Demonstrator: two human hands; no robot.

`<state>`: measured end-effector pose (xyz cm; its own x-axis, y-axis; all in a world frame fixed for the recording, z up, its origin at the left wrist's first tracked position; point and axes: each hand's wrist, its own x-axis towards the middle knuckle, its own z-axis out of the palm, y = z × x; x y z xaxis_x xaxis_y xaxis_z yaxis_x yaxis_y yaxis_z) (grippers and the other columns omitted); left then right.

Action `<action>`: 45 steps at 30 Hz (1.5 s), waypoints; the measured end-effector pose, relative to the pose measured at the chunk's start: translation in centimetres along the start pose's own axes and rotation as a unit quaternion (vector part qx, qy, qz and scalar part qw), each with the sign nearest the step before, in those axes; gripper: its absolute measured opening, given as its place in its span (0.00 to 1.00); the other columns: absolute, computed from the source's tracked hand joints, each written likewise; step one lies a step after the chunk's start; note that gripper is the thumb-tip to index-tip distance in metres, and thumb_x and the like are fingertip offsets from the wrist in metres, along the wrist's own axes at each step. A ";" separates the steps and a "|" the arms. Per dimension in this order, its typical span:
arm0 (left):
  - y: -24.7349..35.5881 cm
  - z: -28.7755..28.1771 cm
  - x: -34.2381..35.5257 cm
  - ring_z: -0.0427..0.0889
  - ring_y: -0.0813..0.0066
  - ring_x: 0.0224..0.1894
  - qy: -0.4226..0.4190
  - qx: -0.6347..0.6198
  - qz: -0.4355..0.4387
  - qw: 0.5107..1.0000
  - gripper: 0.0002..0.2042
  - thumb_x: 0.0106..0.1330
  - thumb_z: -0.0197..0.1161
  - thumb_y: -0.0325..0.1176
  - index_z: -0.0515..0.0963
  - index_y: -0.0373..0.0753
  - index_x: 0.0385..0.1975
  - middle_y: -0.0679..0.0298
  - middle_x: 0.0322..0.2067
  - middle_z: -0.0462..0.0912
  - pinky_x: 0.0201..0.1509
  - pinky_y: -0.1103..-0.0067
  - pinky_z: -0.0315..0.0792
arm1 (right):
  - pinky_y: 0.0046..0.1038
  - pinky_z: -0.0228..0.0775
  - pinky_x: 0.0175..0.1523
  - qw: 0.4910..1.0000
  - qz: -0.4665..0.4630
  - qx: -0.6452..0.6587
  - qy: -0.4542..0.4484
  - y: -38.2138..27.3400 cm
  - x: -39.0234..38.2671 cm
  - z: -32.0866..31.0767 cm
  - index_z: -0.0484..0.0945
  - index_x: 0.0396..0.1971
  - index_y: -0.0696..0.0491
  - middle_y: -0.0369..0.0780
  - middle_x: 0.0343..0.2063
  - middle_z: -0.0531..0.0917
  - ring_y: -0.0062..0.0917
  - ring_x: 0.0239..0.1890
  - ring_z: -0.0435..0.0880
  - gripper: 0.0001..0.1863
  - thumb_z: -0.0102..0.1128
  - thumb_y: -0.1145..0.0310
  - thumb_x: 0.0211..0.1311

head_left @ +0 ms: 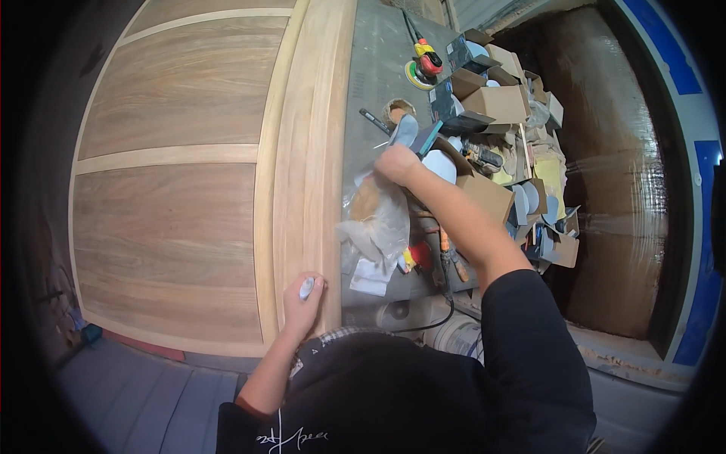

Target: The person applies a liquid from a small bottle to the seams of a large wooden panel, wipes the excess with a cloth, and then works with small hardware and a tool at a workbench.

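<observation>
My left hand (301,301) is closed in a fist at the near end of a pale wooden panel's edge. A small whitish piece (306,287) pokes out of that fist; its kind is hidden. Over the grey work surface, my right hand (397,164) is closed, its fingertips turned away from view. Just beyond its knuckles shows a bluish-grey, rounded sheet (406,130) like a bent sanding disc, apparently in its grip. Below the right hand lies a clear plastic bag (376,219) with something tan inside. A dark marker-like stick (374,121) lies nearby.
The framed wooden panel (170,204) fills the left. An orbital sander (426,64) sits at the far side. Open cardboard boxes (495,104) with sanding discs crowd the right. Near me are a red-yellow tool (417,258), a cable (451,303) and a white bucket (457,335).
</observation>
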<state>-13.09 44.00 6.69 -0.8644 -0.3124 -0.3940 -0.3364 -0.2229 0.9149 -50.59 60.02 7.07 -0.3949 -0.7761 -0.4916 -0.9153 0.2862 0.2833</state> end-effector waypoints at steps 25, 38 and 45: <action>7.9 19.7 -9.7 0.81 0.43 0.43 -0.418 0.199 0.243 0.853 0.16 0.70 0.64 0.36 0.73 0.33 0.51 0.43 0.41 0.82 0.47 0.64 0.75 | 0.45 0.72 0.45 0.608 0.496 0.494 0.375 -28.1 -40.7 -6.8 0.75 0.51 0.52 0.47 0.39 0.78 0.48 0.42 0.81 0.13 0.50 0.62 0.75; 7.6 20.9 -14.2 0.80 0.41 0.43 -0.476 0.270 0.283 0.788 0.15 0.73 0.60 0.40 0.73 0.36 0.50 0.48 0.42 0.78 0.45 0.61 0.75 | 0.17 0.61 0.31 0.220 0.406 0.782 0.418 -33.6 -44.0 -5.5 0.76 0.38 0.54 0.27 0.26 0.73 0.09 0.26 0.67 0.09 0.51 0.65 0.78; 7.9 20.1 -14.6 0.77 0.39 0.43 -0.485 0.294 0.284 0.773 0.15 0.76 0.56 0.41 0.72 0.32 0.46 0.45 0.41 0.75 0.45 0.62 0.72 | 0.15 0.51 0.23 0.147 0.397 0.809 0.408 -34.2 -43.7 -6.6 0.77 0.36 0.53 0.25 0.21 0.67 0.06 0.20 0.60 0.10 0.50 0.65 0.78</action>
<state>-10.63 65.40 21.49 -0.7130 0.6969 0.0770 0.3358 0.2430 0.9101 -1.48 80.39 24.30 -0.8915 0.2429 -0.3824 0.3114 -0.2845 -0.9067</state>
